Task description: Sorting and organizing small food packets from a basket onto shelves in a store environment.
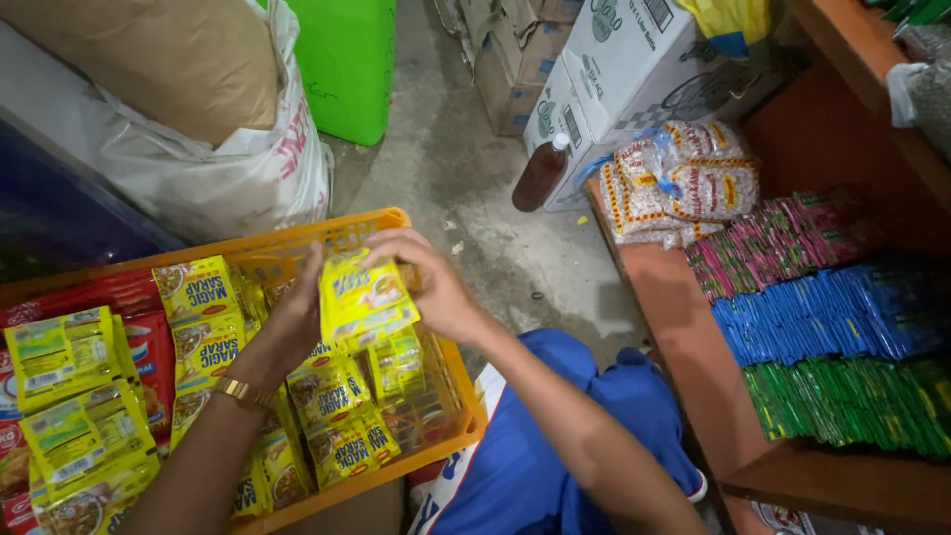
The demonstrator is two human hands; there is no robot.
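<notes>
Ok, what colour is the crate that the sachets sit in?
Orange: the crate is a slatted plastic one, shown best in the head view, where both hands hold a yellow sachet above it.

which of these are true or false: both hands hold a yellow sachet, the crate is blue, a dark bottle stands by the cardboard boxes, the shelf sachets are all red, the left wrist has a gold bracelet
1. Both the left hand and the right hand hold the yellow sachet. True.
2. The crate is blue. False: it is orange plastic.
3. A dark bottle with a white cap stands by the cardboard boxes. True.
4. The sachets on the wooden shelf are all red. False: they lie in a pink row, a blue row and a green row.
5. The left wrist wears a gold bracelet. True.
</notes>
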